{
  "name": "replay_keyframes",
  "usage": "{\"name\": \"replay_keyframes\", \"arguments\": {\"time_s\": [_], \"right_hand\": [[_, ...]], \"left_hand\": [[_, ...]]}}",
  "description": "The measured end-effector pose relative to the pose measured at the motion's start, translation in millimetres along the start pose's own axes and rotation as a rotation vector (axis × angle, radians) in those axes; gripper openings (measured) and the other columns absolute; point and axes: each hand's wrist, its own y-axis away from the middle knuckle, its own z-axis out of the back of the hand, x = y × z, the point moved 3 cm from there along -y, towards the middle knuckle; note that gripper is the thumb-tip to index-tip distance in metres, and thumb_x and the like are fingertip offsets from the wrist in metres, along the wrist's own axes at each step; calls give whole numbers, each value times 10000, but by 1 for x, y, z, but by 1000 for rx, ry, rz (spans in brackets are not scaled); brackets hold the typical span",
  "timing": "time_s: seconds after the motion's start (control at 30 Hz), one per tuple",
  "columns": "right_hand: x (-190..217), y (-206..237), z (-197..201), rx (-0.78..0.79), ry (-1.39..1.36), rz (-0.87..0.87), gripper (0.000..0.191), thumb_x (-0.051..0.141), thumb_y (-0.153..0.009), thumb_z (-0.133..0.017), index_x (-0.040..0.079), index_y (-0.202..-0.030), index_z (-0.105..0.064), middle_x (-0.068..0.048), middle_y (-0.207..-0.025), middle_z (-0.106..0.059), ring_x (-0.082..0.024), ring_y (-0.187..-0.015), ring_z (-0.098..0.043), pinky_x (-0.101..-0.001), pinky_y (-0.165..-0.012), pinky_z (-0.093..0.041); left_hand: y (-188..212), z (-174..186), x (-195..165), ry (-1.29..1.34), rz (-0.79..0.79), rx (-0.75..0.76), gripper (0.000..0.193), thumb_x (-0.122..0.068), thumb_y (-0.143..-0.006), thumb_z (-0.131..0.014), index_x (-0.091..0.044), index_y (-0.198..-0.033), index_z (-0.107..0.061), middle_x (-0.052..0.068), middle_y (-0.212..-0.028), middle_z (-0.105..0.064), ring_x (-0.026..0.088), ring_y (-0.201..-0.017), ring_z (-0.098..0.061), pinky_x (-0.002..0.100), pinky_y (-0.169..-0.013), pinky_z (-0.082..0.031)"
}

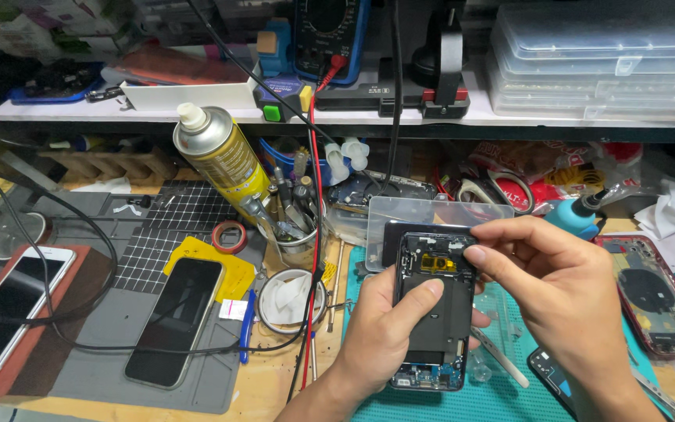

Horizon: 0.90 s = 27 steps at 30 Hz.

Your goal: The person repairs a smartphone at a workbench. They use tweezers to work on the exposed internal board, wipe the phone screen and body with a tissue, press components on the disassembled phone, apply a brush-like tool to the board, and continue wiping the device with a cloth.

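Head view looks down on both hands meeting over the near edge of the desk (291, 391). Left hand (384, 332) is closed around an opened phone body (433, 309), back cover off, its thumb lying across the dark inner plate. Right hand (560, 293) comes in from the right with fingers curled, thumb and forefinger pinched at the phone's top right corner, beside a small yellow part (439, 263) near the camera opening. The phone is held upright just above a teal work mat (494, 398), which runs out to the near edge.

Just behind the phone stands a clear plastic lid (431, 215). To the right, a red phone housing (654, 297) lies close to the right edge, leaving little room on that side. To the left, a tape roll holder (287, 301) and a cup of tweezers (294, 227) crowd the mat's left border, with a yellow spray can (220, 156) behind them. Farther left, a dark phone (175, 320) rests on a grey mat (95, 344), and a white phone (11, 309) sits at the left edge. Cables cross the grey mat. A shelf (353, 116) overhangs the far edge.
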Motion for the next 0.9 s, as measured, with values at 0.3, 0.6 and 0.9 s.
{"name": "replay_keyframes", "arguments": {"time_s": [0.3,0.6,0.9], "right_hand": [[7,3,-5,45,8,217,128,-53,-850,-740,-59,-977,-753,-82,-1069,-682,-91,-913,-630,-217,-727,-506],[9,3,-2,114,35,289,127,-54,-827,-734,-56,-955,-731,-115,-1176,-652,-163,-1114,-637,-289,-949,-534],[8,-3,-3,155,-10,292,126,-32,-859,-721,-39,-984,-717,-147,-1354,-631,-207,-1202,-620,-333,-1049,-502]], "left_hand": [[-1,6,1,35,1,37,332,-99,-1082,-460,75,-1360,-513,236,-1135,-690,314,-980,-737,394,-805,-648],[-2,10,0,3,-5,66,370,-73,-1049,-482,84,-1382,-516,271,-1122,-700,301,-933,-732,369,-800,-634],[-3,10,-5,-37,-22,63,384,-75,-1034,-518,91,-1381,-517,253,-1125,-699,295,-970,-734,369,-807,-638]]}}
